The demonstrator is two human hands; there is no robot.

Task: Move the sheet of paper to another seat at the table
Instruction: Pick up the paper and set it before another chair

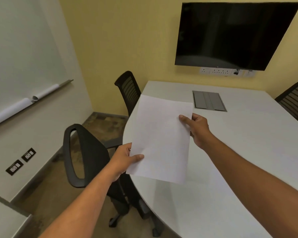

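The left hand [126, 158] is pinching the sheet of paper [162, 140] at its lower-left edge, thumb lying across the top face near the corner and the other fingers going underneath, out of sight. The right hand [197, 128] is gripping the sheet's right edge higher up, thumb on top, fingers curled behind. Both hands are grasping the paper; neither is released.

The sheet is hanging in the air above the left side of the white bench [230, 169], slightly tilted, its long axis running from about 6 o'clock to 12 o'clock. Its lower-left corner is overhanging the bench's curved left edge. Whether any part of the sheet is touching the benchtop is hard to tell from this angle; it seems lifted clear.

At 9 o'clock from the sheet, a black chair [83, 155] is standing just beside the bench's rounded edge. A second black chair [127, 90] is sitting at about 11 o'clock, tucked against the far left edge. A third chair [294, 100] is showing at 2 o'clock on the right side. A grey cable hatch [209, 101] is lying flush in the benchtop at 1 o'clock, near the sheet's top right corner. The benchtop toward 3 and 5 o'clock is lying bare. A dark screen [230, 35] is hanging on the yellow wall at 12 o'clock.
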